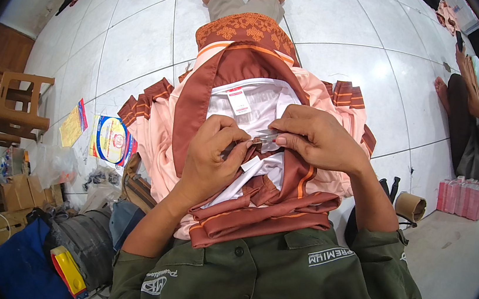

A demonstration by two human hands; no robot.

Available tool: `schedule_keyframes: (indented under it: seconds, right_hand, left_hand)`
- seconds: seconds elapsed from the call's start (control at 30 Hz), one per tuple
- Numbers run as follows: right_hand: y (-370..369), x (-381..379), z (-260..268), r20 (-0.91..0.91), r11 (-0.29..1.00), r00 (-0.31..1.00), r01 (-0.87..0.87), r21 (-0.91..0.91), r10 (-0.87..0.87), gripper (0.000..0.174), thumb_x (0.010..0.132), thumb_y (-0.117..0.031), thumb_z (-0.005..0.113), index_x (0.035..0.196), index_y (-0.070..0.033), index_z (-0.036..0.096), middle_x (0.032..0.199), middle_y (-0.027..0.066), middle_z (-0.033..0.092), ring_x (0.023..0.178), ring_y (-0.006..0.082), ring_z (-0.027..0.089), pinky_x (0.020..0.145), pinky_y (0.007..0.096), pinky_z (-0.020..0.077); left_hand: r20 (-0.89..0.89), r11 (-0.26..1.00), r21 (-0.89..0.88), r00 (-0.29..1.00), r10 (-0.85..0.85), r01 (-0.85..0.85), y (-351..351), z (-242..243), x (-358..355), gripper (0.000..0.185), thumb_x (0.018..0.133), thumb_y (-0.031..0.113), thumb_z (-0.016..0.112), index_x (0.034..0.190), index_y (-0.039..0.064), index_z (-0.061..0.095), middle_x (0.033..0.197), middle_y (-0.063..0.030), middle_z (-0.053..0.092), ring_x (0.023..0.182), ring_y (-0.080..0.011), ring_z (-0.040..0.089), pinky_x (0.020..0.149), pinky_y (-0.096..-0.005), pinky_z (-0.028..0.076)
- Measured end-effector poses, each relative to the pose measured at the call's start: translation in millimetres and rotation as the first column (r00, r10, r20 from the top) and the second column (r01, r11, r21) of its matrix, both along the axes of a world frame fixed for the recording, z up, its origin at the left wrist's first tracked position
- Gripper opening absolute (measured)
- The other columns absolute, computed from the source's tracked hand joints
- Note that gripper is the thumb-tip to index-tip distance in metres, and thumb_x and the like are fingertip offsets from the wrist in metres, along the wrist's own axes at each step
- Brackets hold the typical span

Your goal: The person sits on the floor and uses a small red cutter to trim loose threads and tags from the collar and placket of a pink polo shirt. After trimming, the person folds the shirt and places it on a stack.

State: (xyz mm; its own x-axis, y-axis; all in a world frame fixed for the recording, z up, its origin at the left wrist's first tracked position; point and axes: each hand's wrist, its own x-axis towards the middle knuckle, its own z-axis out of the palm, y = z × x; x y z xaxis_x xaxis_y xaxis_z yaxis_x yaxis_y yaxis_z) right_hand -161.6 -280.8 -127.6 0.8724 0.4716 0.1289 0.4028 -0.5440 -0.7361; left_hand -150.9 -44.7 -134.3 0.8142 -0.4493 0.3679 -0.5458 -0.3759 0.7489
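Note:
Pink and rust-brown garments point(162, 109) with orange stripes lie over the person's lap. The top one is spread to show its white inner side and a sewn-in label point(238, 100). My left hand point(216, 155) pinches a small bit of brown fabric between thumb and forefinger. My right hand point(316, 138) holds small metal thread snips point(267, 136), their blades close against that pinched spot. Both hands are nearly touching above the garment's opening. Part of the snips is hidden by the right fingers.
A brown plastic stool point(21, 120) and a grey bag point(82, 242) are at left. To the right lie a cardboard tube point(410, 206) and pink-and-white packs point(462, 198). Another person sits at far right, a leg point(459, 108) showing.

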Motion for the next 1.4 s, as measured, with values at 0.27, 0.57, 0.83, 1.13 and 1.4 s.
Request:
schedule_keyframes:
  seconds: [0.27, 0.57, 0.83, 1.13, 1.4]
  right_hand:
    - [8.0, 3.8, 3.8, 0.065, 0.989, 0.998, -0.016, -0.148, 0.026, 0.017, 0.089, -0.022, 0.062, 0.099, -0.008, 0.067, 0.093, 0.0094, 0.06, 0.092, 0.0302, 0.061, 0.076, 0.0416, 0.0482]
    - [17.9, 6.0, 3.2, 0.13, 0.982, 0.987, -0.068, -0.176, 0.092, 0.019, 0.088, -0.021, 0.064, 0.102, -0.009, 0.067, 0.093, 0.0078, 0.061, 0.091, 0.0284, 0.062, 0.074, 0.0408, 0.0488]
    - [19.0, 6.0, 2.2, 0.101, 0.983, 0.989, -0.087, -0.162, 0.105, 0.021, 0.09, -0.023, 0.062, 0.104, -0.009, 0.066, 0.092, 0.0097, 0.058, 0.091, 0.0297, 0.061, 0.074, 0.0425, 0.0485]
    - [20.3, 5.3, -3.3, 0.058, 0.994, 0.994, -0.09, -0.061, 0.094, 0.022, 0.091, -0.026, 0.061, 0.105, -0.008, 0.066, 0.092, 0.0099, 0.058, 0.09, 0.03, 0.061, 0.075, 0.0421, 0.0479]
    - [21.7, 5.7, -5.7, 0.049, 0.994, 0.993, -0.104, -0.029, 0.105, 0.022, 0.092, -0.027, 0.06, 0.103, -0.008, 0.065, 0.091, 0.0102, 0.058, 0.089, 0.0306, 0.061, 0.075, 0.0427, 0.0472]
  left_hand:
    - [0.083, 0.999, -0.003, 0.996, -0.04, 0.04, 1.8, -0.5, 0.8, 0.011, 0.077, -0.003, 0.069, 0.086, 0.001, 0.063, 0.085, -0.0114, 0.061, 0.072, -0.0244, 0.061, 0.063, -0.0329, 0.048]
    - [0.017, 1.0, -0.014, 1.0, -0.007, 0.008, 3.3, 1.5, -3.0, 0.007, 0.08, 0.0, 0.067, 0.086, 0.0, 0.063, 0.084, -0.0125, 0.064, 0.075, -0.0265, 0.063, 0.066, -0.0346, 0.049]
    - [-0.124, 0.999, -0.037, 0.992, -0.006, 0.002, 6.5, 0.9, -0.1, 0.005, 0.086, 0.004, 0.066, 0.087, -0.001, 0.065, 0.082, -0.0129, 0.065, 0.074, -0.0253, 0.064, 0.067, -0.0322, 0.049]
    - [-0.419, 0.993, -0.115, 0.907, -0.052, 0.003, 11.5, -0.7, 7.7, 0.013, 0.091, 0.01, 0.066, 0.089, -0.003, 0.067, 0.077, -0.0068, 0.065, 0.069, -0.0103, 0.059, 0.063, -0.0254, 0.045]
    - [-0.444, 0.996, -0.089, 0.895, -0.031, -0.01, 12.3, 0.2, 8.0, 0.015, 0.092, 0.012, 0.066, 0.09, -0.003, 0.069, 0.077, -0.0048, 0.066, 0.067, -0.0078, 0.058, 0.058, -0.024, 0.044]
